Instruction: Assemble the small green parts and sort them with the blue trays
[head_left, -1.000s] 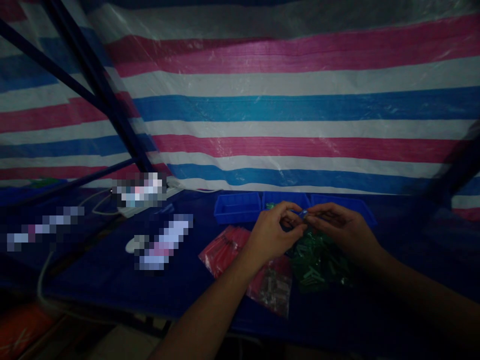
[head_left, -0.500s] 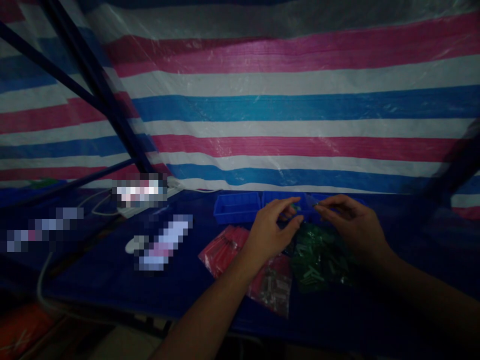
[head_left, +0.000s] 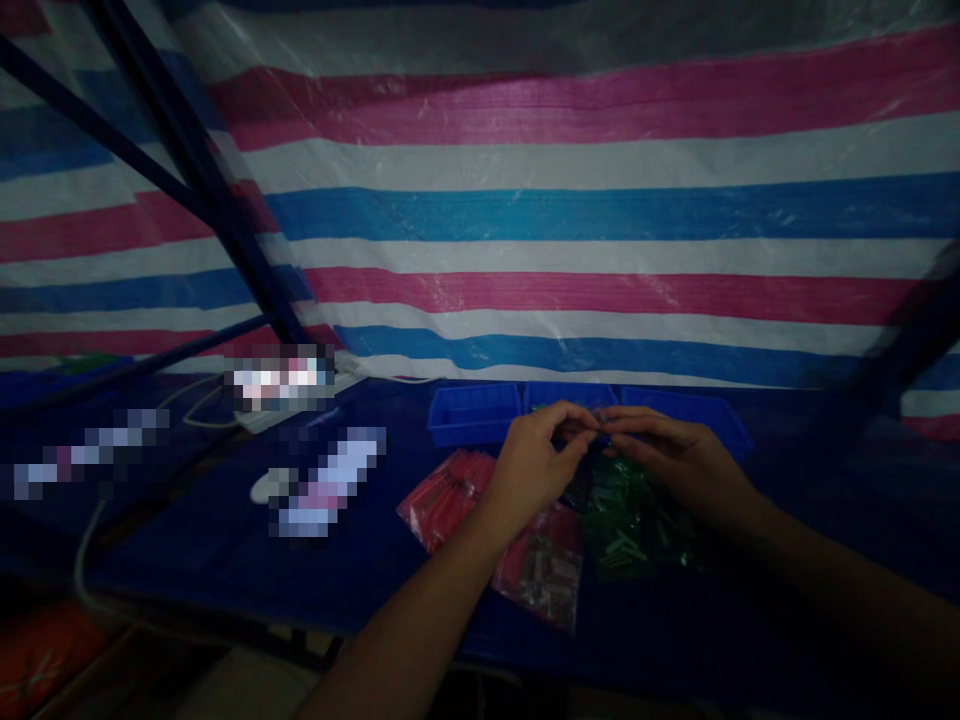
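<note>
My left hand (head_left: 536,465) and my right hand (head_left: 679,462) meet fingertip to fingertip above a dark blue table (head_left: 225,550). Both pinch something very small between thumb and fingers; the light is too dim to name it. Under my right hand lies a clear bag of green plastic parts (head_left: 634,525). A bag of red parts (head_left: 446,495) and another red-tinted bag (head_left: 544,570) lie under and beside my left forearm.
Three blue plastic bins (head_left: 474,412) stand in a row behind the hands. A striped pink, white and blue tarp (head_left: 600,220) hangs as a back wall. Dark poles (head_left: 202,170) slant at the left. Blurred items and a white cable (head_left: 90,540) lie at the left.
Half a second ago the hands had parted over the bins; now they have come back together, lower and nearer, fingertips touching again.
</note>
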